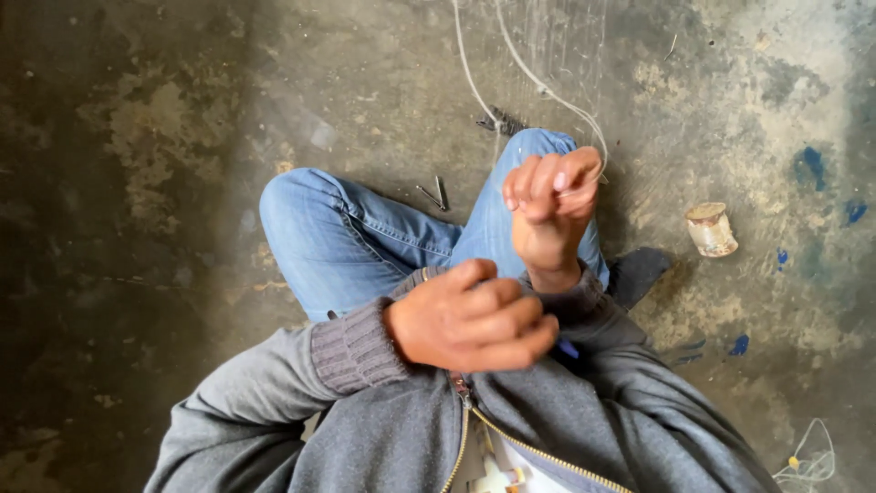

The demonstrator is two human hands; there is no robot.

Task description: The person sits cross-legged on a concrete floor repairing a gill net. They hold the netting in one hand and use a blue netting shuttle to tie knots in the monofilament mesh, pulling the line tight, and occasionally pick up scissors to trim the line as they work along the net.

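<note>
Fingers [547, 187] of right hand [550, 205] curled tight on thin white string [547, 91] running up across floor [164, 183], pulled straight above blue-jeans knee [538, 144]; left hand [470, 315] fisted low near grey jacket zipper [464, 388], maybe holding string's other end.

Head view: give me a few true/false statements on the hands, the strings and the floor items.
1. The right hand is raised with thin white strings running up from it. True.
2. The left hand lies flat and open on the floor. False: it is curled into a fist above the grey jacket.
3. A small cylindrical spool stands on the concrete floor, apart from both hands. True.
4. The small metal tool is held in the left hand. False: it lies on the floor beside the knee in blue jeans.
</note>
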